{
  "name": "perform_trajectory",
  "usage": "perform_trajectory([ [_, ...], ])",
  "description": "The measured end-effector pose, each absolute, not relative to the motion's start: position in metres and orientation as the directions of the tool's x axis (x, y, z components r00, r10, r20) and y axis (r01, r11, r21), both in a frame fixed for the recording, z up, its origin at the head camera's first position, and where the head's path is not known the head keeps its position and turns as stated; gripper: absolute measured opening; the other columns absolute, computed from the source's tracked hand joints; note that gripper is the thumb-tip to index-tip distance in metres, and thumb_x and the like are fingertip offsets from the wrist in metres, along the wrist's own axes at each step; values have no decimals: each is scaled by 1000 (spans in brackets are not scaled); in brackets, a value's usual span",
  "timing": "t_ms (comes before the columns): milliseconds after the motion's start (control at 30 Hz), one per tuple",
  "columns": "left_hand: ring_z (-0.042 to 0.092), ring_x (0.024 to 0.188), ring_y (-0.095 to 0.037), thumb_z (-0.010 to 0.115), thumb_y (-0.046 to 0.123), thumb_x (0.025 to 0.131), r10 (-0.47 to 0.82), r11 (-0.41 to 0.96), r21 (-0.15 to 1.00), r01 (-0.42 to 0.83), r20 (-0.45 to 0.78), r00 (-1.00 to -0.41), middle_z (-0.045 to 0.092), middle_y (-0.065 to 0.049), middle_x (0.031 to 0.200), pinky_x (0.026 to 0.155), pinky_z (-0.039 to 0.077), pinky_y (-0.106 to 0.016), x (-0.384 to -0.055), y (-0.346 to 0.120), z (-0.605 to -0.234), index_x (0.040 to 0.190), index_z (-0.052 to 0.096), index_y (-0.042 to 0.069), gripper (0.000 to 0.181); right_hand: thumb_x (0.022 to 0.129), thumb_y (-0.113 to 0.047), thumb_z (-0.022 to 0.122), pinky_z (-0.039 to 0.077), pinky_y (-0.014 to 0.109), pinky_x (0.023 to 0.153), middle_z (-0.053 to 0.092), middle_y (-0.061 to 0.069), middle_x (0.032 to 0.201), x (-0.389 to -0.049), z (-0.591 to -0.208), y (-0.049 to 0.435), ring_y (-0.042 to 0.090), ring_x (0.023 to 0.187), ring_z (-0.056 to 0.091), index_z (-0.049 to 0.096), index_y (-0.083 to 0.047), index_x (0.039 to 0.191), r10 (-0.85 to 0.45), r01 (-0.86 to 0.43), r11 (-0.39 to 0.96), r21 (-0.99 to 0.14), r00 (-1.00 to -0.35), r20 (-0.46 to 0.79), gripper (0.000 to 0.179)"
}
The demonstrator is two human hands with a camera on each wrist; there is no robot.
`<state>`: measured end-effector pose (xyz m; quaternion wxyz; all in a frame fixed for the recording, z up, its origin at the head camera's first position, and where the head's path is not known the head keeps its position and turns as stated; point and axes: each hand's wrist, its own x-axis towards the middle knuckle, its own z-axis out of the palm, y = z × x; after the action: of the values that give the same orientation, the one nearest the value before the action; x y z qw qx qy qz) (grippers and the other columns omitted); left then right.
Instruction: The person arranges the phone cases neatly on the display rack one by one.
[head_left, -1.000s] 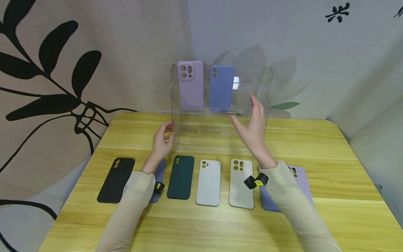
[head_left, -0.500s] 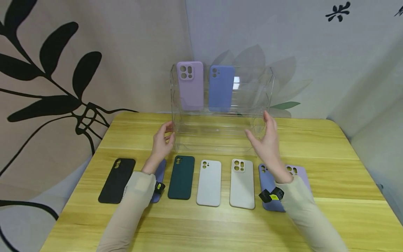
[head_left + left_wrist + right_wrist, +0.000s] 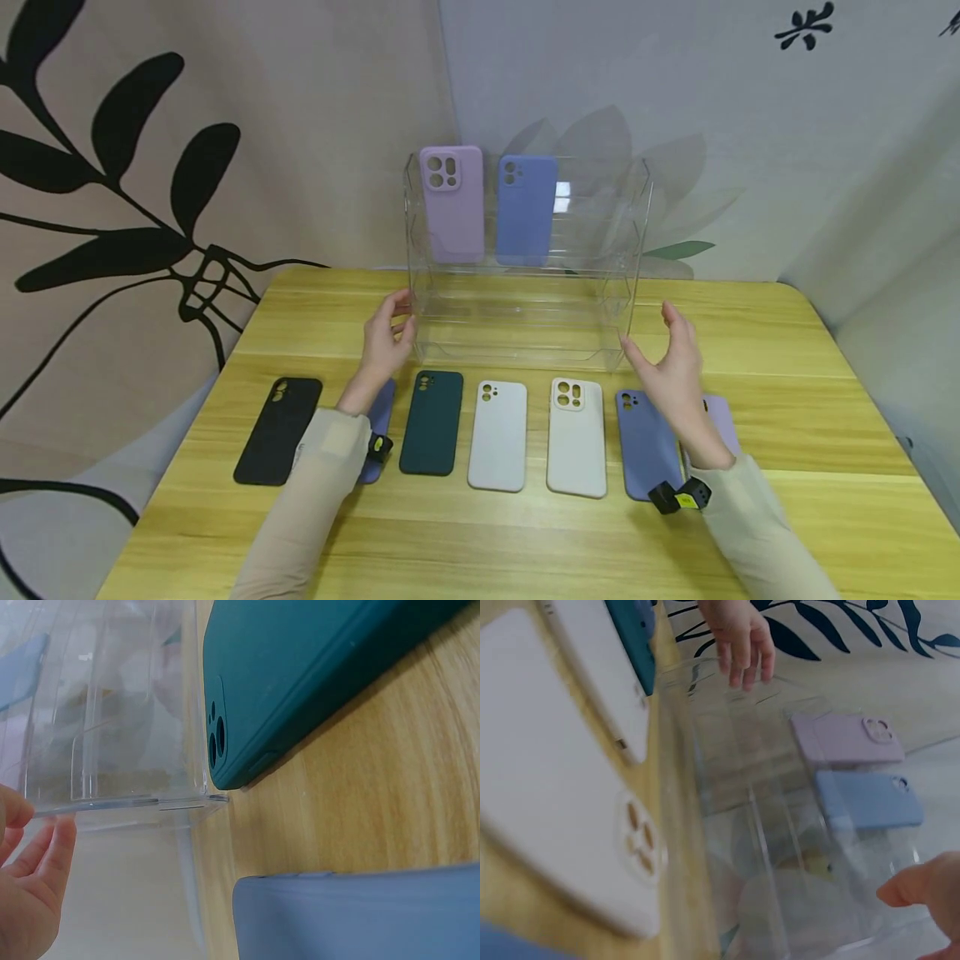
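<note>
A clear, stepped display rack (image 3: 517, 273) stands at the back of the table. On its upper tier lean a lilac phone case (image 3: 454, 208) and a blue phone case (image 3: 527, 212), side by side. My left hand (image 3: 386, 337) pinches the rack's left side panel; in the left wrist view, its thumb and fingers lie on either side of that panel's edge. Off the rack's front right corner, my right hand (image 3: 678, 371) is held in the air with thumb and fingers spread, holding nothing. Below the right hand lies a blue-purple phone case (image 3: 647, 442).
Along the front lie more phone cases: black (image 3: 277, 429), blue (image 3: 381, 408) partly under the left forearm, dark green (image 3: 431, 423), white (image 3: 498, 437) and cream (image 3: 577, 442). A lilac case (image 3: 723, 421) is mostly hidden by the right arm. A curtain hangs behind the table.
My right hand has come down from in front of the upper tier, moving right and toward me, past the rack's right side. The left hand keeps its place on the rack.
</note>
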<state>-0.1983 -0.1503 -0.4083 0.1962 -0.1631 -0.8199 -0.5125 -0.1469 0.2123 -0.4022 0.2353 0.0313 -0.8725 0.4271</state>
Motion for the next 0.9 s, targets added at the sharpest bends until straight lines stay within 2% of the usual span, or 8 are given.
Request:
perform_trajectory([
  [267,56,99,-48,49,-17,85,70,422,778,465,484,-872,55,-36,109,77,52,-55,-198,-151,-408,120,46,-20,35,80,1,66,31,61,99,33,35,134,-127,-424,234,48,123,33,30,16,137,186,-178,621,-763,-913,364,69],
  [467,56,99,-47,49,-17,85,73,427,770,474,493,-867,54,-35,110,76,52,-55,-199,-151,-410,120,46,-20,35,86,-11,65,36,60,94,27,34,140,-111,-436,251,48,125,33,23,12,142,189,-56,664,-745,-952,240,74],
  [600,56,98,-47,49,-16,85,67,423,770,477,499,-864,54,-35,110,76,52,-55,-205,-153,-419,120,47,-19,35,88,-15,63,41,59,89,24,35,141,-103,-444,261,48,117,39,19,12,143,195,-2,680,-733,-963,183,75],
  [700,56,100,-44,50,-14,86,63,436,771,465,489,-870,55,-32,111,77,53,-53,-213,-156,-430,122,47,-16,35,86,-12,65,39,62,90,24,38,139,-98,-452,269,51,117,37,20,15,141,202,14,697,-717,-963,177,76],
  [900,57,102,-40,52,-11,88,65,431,778,457,478,-876,56,-29,113,77,53,-51,-219,-161,-441,125,48,-12,38,78,-7,70,29,66,97,29,42,132,-88,-465,281,55,121,30,26,20,135,219,37,744,-667,-957,191,77],
])
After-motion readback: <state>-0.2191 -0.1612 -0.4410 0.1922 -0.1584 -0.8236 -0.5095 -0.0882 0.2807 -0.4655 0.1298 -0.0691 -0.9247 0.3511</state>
